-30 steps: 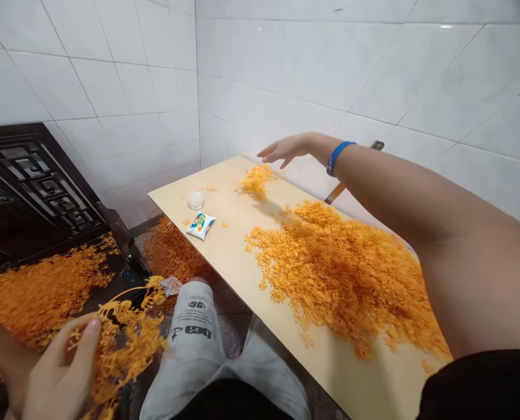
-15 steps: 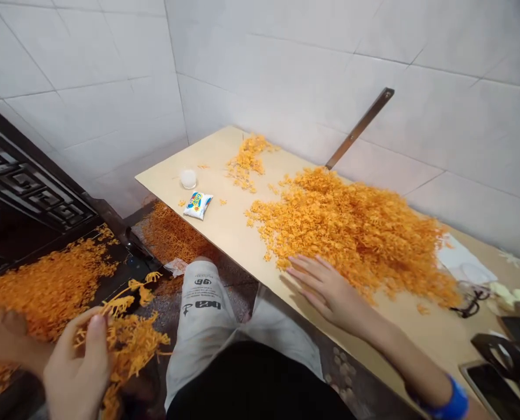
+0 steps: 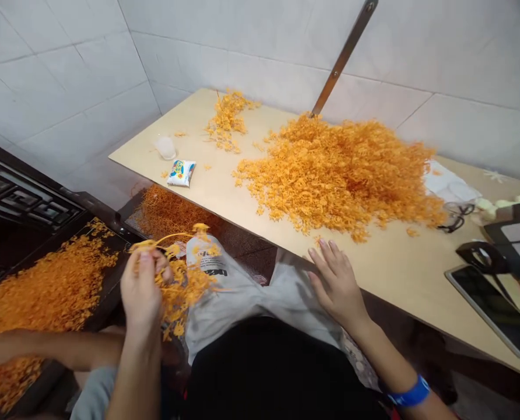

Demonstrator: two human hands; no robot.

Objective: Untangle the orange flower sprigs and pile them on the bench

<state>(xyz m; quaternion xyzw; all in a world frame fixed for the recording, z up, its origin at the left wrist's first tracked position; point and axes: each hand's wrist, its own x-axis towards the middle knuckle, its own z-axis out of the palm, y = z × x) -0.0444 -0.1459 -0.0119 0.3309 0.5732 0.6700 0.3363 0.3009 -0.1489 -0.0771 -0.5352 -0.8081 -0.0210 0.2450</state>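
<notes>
My left hand (image 3: 143, 286) is closed on a bunch of orange plastic pieces (image 3: 188, 283), thin stems with small flower-like ends, held in front of my pale trouser leg. Part of the bunch hangs below the fingers. At the table's near edge, my right hand (image 3: 336, 286) is open, palm down, fingers spread, with nothing in it. Its fingertips are just short of a big heap of similar orange pieces (image 3: 334, 181) on the light wooden table (image 3: 211, 189). A blue band circles my right wrist.
A small white packet (image 3: 182, 173) and a translucent cup (image 3: 166, 147) stand on the table's left part, a smaller orange pile (image 3: 229, 116) behind them. Glasses (image 3: 456, 217) and a phone (image 3: 496, 309) lie right. Another person's arm (image 3: 54, 348) reaches over orange pieces (image 3: 50, 291) at left.
My left hand has moved right with its bunch, now in front of my leg. My right hand has drawn back from the heap to the table's edge. The view has tilted downward.
</notes>
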